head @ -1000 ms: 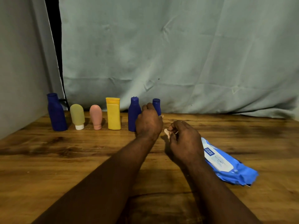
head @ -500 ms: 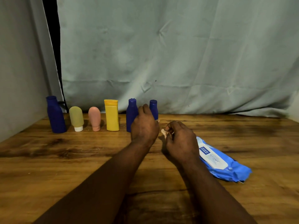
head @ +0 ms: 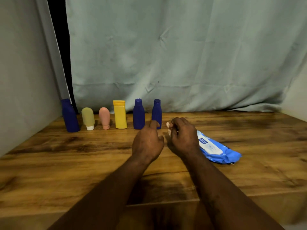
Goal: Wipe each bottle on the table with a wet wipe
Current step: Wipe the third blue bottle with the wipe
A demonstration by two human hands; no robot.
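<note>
Several bottles stand in a row at the back of the wooden table [head: 83, 155]: a large dark blue bottle [head: 69, 116], an olive tube [head: 88, 118], a pink tube [head: 104, 117], a yellow bottle [head: 120, 114], a blue bottle [head: 138, 114] and a smaller blue bottle [head: 157, 112]. My left hand [head: 147, 141] hovers just in front of the smaller blue bottle, fingers relaxed and holding nothing. My right hand [head: 183, 136] grips a crumpled white wet wipe [head: 168, 127] beside it.
A blue wet wipe pack [head: 217, 149] lies flat on the table right of my right hand. A pale cloth backdrop [head: 182, 55] hangs behind the bottles, and a wall [head: 20, 80] closes the left side.
My left hand has pulled back from the smaller blue bottle, which now stands free. My right hand still holds the wipe in much the same place.
</note>
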